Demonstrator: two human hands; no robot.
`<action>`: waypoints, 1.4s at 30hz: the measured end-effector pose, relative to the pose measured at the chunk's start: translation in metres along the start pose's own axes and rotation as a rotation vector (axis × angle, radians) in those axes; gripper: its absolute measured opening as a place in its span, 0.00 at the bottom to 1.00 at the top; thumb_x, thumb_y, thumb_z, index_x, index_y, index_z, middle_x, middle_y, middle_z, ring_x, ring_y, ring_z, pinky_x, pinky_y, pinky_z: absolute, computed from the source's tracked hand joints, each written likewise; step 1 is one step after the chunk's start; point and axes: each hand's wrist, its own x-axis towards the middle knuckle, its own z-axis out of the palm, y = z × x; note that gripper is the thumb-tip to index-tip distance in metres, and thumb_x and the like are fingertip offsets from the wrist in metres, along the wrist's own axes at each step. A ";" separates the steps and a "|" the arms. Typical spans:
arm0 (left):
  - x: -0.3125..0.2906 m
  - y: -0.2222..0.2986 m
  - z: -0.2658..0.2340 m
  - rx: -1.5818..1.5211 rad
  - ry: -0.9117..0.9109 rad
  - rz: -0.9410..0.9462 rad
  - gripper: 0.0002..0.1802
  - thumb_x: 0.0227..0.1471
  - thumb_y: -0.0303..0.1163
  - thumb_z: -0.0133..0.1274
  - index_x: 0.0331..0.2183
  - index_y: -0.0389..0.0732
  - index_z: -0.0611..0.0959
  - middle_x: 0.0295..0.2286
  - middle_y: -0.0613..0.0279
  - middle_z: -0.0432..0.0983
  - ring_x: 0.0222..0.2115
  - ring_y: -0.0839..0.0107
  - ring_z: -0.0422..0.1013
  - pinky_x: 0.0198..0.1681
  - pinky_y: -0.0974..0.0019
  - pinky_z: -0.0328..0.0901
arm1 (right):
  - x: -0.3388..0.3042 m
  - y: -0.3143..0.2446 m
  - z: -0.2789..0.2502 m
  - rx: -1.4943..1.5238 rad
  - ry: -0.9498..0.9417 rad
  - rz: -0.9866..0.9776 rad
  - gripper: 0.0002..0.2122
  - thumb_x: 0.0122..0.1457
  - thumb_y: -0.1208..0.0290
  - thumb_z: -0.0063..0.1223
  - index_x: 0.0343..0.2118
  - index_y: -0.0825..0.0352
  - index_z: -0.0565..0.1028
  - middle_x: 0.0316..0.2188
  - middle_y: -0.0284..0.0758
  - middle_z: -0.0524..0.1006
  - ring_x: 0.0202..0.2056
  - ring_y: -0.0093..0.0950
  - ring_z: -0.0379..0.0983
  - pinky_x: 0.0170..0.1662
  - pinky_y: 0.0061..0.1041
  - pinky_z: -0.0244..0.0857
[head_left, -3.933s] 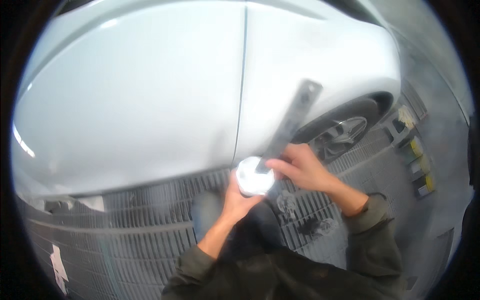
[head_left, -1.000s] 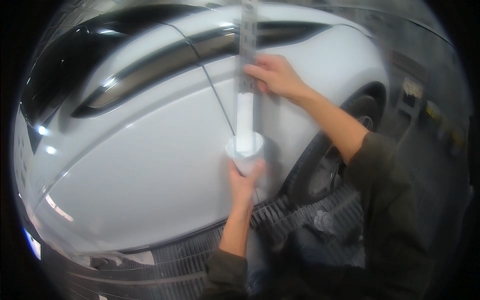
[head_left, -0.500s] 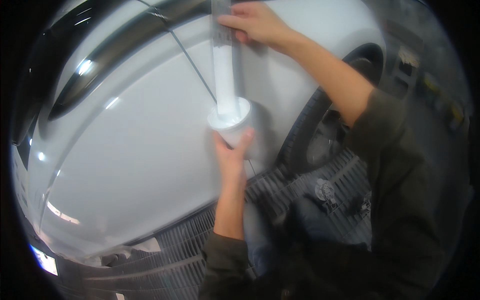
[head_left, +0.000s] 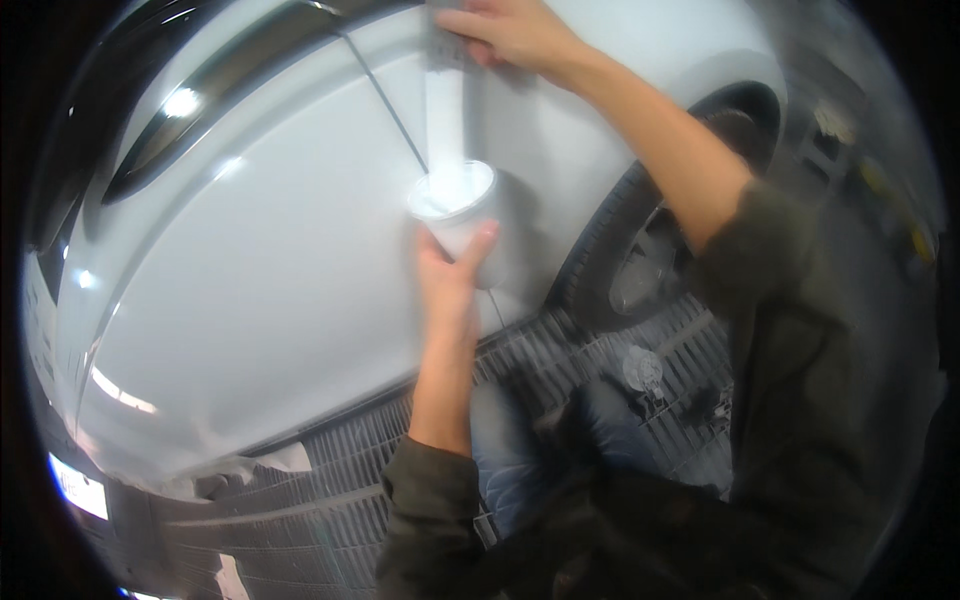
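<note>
Head view: right hand (head_left: 515, 35) has raised strip (head_left: 446, 110).

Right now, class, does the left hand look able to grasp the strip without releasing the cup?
Probably not: the left hand is wrapped around the cup. The strip is close above, its lower end apparently inside the cup, its upper part in the right hand.

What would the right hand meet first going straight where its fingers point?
The strip, which the right hand itself holds; past that, perhaps the car, though depth is unclear.
</note>
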 end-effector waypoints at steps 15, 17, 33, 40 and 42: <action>0.012 0.005 0.017 0.041 0.096 0.036 0.35 0.44 0.27 0.68 0.52 0.36 0.69 0.43 0.56 0.74 0.43 0.67 0.73 0.48 0.64 0.67 | -0.041 0.014 0.028 -0.255 0.186 -0.040 0.14 0.55 0.60 0.59 0.29 0.70 0.79 0.20 0.40 0.78 0.22 0.33 0.74 0.29 0.33 0.66; 0.016 -0.002 0.019 0.030 0.082 0.051 0.35 0.44 0.27 0.68 0.52 0.36 0.69 0.44 0.56 0.74 0.43 0.67 0.73 0.48 0.65 0.67 | -0.048 0.027 0.031 -0.498 0.088 -0.006 0.14 0.55 0.60 0.58 0.29 0.69 0.79 0.22 0.42 0.79 0.25 0.36 0.77 0.31 0.35 0.68; 0.009 -0.010 0.010 0.027 0.103 0.077 0.37 0.45 0.27 0.67 0.55 0.37 0.68 0.47 0.56 0.72 0.47 0.66 0.70 0.51 0.63 0.65 | 0.006 0.012 0.003 -0.118 0.176 -0.033 0.14 0.61 0.59 0.55 0.28 0.66 0.77 0.18 0.29 0.73 0.21 0.18 0.67 0.26 0.21 0.60; 0.005 -0.011 0.013 0.008 0.094 0.073 0.37 0.45 0.27 0.67 0.55 0.36 0.68 0.47 0.56 0.72 0.48 0.66 0.70 0.52 0.63 0.64 | 0.019 0.030 0.003 0.129 0.129 -0.054 0.09 0.63 0.69 0.53 0.27 0.67 0.75 0.16 0.28 0.73 0.14 0.18 0.66 0.18 0.19 0.60; 0.004 -0.010 0.011 0.014 0.097 0.071 0.37 0.45 0.27 0.68 0.55 0.36 0.68 0.47 0.56 0.72 0.47 0.66 0.70 0.52 0.63 0.64 | 0.017 0.026 0.006 0.118 0.136 -0.061 0.09 0.63 0.69 0.53 0.27 0.67 0.75 0.16 0.28 0.73 0.14 0.18 0.66 0.18 0.19 0.59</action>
